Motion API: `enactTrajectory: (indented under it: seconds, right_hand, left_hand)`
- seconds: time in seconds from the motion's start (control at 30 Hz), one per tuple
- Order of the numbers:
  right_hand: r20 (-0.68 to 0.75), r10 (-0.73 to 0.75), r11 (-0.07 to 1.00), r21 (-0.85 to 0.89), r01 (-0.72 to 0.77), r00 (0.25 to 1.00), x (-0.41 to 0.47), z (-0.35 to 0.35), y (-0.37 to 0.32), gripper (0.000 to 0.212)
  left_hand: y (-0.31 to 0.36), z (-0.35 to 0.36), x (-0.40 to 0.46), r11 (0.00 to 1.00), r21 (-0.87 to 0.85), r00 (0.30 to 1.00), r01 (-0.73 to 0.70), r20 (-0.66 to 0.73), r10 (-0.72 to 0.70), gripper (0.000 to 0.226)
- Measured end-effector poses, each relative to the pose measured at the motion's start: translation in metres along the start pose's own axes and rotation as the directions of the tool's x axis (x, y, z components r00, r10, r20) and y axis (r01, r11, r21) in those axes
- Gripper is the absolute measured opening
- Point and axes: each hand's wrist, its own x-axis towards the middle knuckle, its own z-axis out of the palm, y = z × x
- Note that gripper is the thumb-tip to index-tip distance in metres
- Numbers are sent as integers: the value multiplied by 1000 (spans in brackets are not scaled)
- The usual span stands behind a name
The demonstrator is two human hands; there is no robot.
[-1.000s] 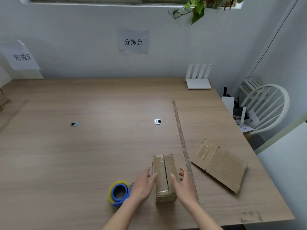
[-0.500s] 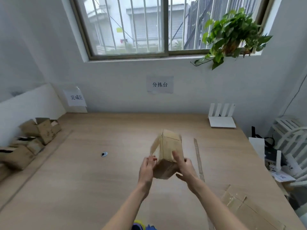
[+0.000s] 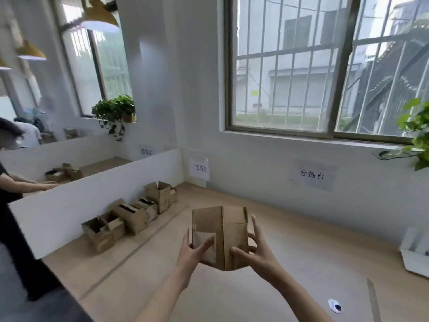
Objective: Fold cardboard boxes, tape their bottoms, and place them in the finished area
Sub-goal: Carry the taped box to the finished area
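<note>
Left hand (image 3: 193,253) and right hand (image 3: 256,251) grip a folded cardboard box (image 3: 220,238) from either side, raised above the wooden table (image 3: 290,270). Beyond, finished boxes (image 3: 130,217) line the white partition (image 3: 92,196) beneath a paper sign (image 3: 200,168).

box (image 3: 220,238) bottom: hidden | plant (image 3: 415,133): cropped right | lamps (image 3: 97,17): blurred
</note>
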Motion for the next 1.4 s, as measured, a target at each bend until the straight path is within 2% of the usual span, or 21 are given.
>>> enactTrajectory:
  seconds: [0.07,0.17,0.3,0.47,0.53,0.6,0.77,0.97,1.23,1.3,1.4]
  right_hand:
    - [73,-69,989,-126,78,995,28,44,-13,106]
    - [221,-50,943,-312,119,974,69,122,-27,88]
    - [195,-59,905,-403,134,979,115,234,-30,86]
    - [238,-91,902,-391,181,967,153,356,-24,75]
    - [233,-87,900,-399,177,969,164,397,-21,74]
    - [220,-73,892,-421,162,973,175,434,-16,75]
    - [179,-99,864,-472,174,979,216,518,5,77]
    - [223,-52,876,-458,152,973,291,608,68,75]
    - [247,110,861,-507,32,963,402,697,172,71]
    - [246,159,855,-519,-9,956,425,710,194,70]
    - [237,230,830,-554,-64,944,453,725,219,67]
  left_hand:
    - [7,-57,2,998,13,996,-59,-71,60,89]
    - [10,-142,5,988,75,979,-136,-144,145,69]
    - [13,-251,9,979,112,948,-172,-250,195,75]
    - [12,-370,20,982,175,933,-75,-334,131,76]
    - [9,-412,28,961,277,921,-3,-373,110,90]
    - [2,-453,36,920,379,903,100,-422,75,98]
    - [-33,-555,60,778,576,893,252,-449,43,94]
    - [-82,-655,108,683,634,871,363,-491,-7,88]
    - [-137,-760,223,546,670,850,503,-497,-173,84]
    - [-147,-770,253,545,675,858,498,-477,-192,82]
    - [-159,-769,293,548,728,906,413,-390,-165,75]
